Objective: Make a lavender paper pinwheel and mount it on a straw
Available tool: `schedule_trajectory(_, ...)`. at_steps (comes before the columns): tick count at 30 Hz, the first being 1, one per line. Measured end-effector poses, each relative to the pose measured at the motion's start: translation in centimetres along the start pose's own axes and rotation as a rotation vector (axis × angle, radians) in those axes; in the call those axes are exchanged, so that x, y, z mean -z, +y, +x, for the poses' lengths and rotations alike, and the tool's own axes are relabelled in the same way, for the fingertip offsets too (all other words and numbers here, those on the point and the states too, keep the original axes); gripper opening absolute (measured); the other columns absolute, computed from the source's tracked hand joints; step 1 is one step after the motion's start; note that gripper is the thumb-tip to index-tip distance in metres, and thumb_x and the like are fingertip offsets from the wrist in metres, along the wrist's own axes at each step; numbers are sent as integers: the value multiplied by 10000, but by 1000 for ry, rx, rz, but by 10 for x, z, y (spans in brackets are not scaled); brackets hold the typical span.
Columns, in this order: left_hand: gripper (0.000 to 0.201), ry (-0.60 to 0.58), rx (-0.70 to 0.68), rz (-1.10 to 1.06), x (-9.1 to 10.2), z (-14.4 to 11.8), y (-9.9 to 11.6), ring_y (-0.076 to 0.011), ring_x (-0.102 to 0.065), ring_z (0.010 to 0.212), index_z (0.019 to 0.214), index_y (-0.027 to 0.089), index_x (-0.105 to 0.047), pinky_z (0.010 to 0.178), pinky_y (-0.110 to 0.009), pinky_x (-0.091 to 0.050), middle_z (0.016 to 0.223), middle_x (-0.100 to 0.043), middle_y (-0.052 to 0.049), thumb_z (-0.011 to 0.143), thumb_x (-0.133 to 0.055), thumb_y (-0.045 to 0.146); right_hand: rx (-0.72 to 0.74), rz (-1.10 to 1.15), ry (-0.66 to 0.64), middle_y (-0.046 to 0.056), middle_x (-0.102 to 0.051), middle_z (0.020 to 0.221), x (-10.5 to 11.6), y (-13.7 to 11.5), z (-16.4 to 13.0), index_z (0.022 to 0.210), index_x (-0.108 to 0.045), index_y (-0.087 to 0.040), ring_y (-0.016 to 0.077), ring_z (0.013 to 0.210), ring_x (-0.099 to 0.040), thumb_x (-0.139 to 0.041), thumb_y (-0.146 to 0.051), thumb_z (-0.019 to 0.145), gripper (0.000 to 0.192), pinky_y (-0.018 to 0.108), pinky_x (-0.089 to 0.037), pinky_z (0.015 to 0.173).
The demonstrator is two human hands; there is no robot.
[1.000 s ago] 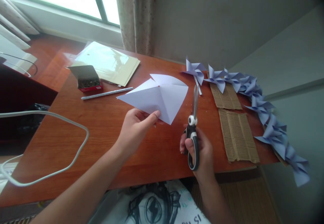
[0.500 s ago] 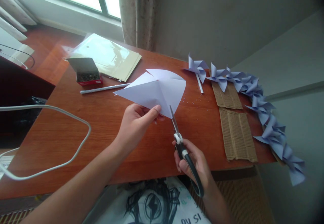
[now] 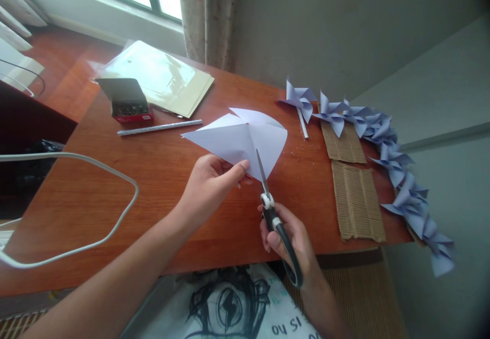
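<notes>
My left hand [image 3: 209, 186] pinches the near corner of a creased pale-lilac paper square [image 3: 239, 140], held a little above the wooden table [image 3: 153, 186]. My right hand [image 3: 291, 239] grips black-handled scissors [image 3: 271, 211]. Their blades point up and away and lie into the paper's near corner, just right of my left thumb.
A row of several folded lilac pinwheels [image 3: 386, 147] runs along the table's right edge, beside two corrugated cardboard strips [image 3: 358, 196]. At the back left are an open box of pins [image 3: 128, 101], a thin white stick [image 3: 158, 127] and a plastic-wrapped paper stack [image 3: 161, 76]. A white cable [image 3: 95, 168] loops at the left.
My right hand swung the scissors from upright beside the paper leftward to the sheet's near corner, and the blades have now gone into the paper. My left hand kept hold.
</notes>
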State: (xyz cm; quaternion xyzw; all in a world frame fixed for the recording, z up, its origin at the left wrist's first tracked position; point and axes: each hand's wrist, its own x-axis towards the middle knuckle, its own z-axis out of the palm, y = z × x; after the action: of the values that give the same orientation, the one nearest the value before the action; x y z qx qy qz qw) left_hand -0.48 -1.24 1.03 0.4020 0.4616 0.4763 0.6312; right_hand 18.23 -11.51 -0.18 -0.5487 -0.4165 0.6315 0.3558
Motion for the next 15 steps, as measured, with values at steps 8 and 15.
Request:
schedule_trajectory(8,191,-9,3,-4,1,-1,1,-146,-651,605,685,145,-747,574,-223,-470,661,-751,-36,830,-745,270,19,19,49,11,-574,827,-6,-5,0,1211,-629,-220,134,672,-485,-722,-584,837,529,253,-388,608)
schedule_trajectory(15,181,-11,-5,-31,2,1,0,-135,-649,604,698,142,-748,572,-210,-476,663,-753,-32,835,-748,261,21,2,38,8,-573,820,-6,-6,-1,1214,-621,-209,127,672,-487,-708,-597,846,542,248,-390,616)
